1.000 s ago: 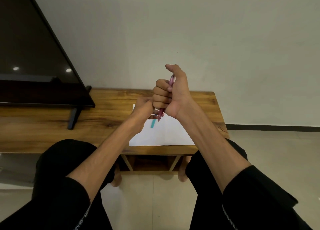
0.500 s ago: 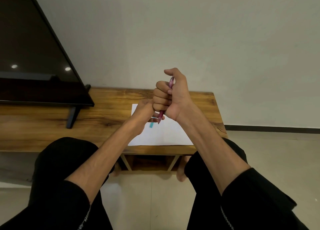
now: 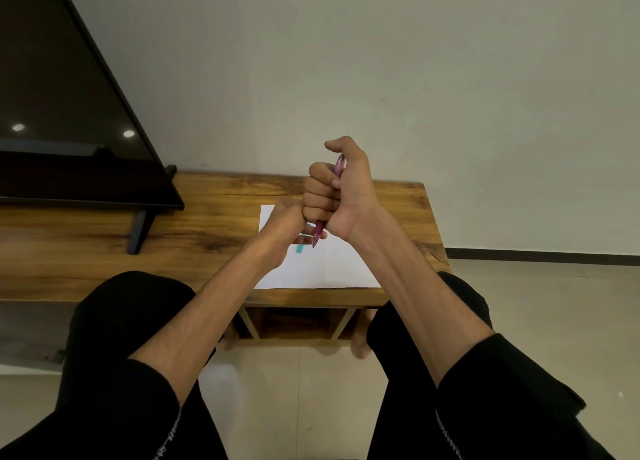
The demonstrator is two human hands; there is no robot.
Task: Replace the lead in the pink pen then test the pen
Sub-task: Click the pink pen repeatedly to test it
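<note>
Our right hand (image 3: pixel 341 196) has its fingers (image 3: pixel 320 196) curled fully round the slim translucent pink plastic pen (image 3: pixel 338 164), thumb raised above the top end, so the barrel stands nearly upright in a closed fist, its tip pointing down. Our left hand (image 3: pixel 282 224) is bunched just below and touching the right, its fingers closed near the pen's tip (image 3: pixel 316 240); whether they pinch the tip itself or a refill we cannot tell, as the knuckles hide it.

We judge that we are working at the tip end, unscrewing or reseating it. To do this well, we should keep the right fist steady as the anchor and let only the left fingers turn, gently and in line with the barrel, so no small part jumps free.

Both hands are held above the white sheet of paper (image 3: pixel 322 269), where a small teal strip (image 3: pixel 299 248) lies. The paper rests on the brown wooden worktop (image 3: pixel 214 217), ready for the test scribble.
</note>
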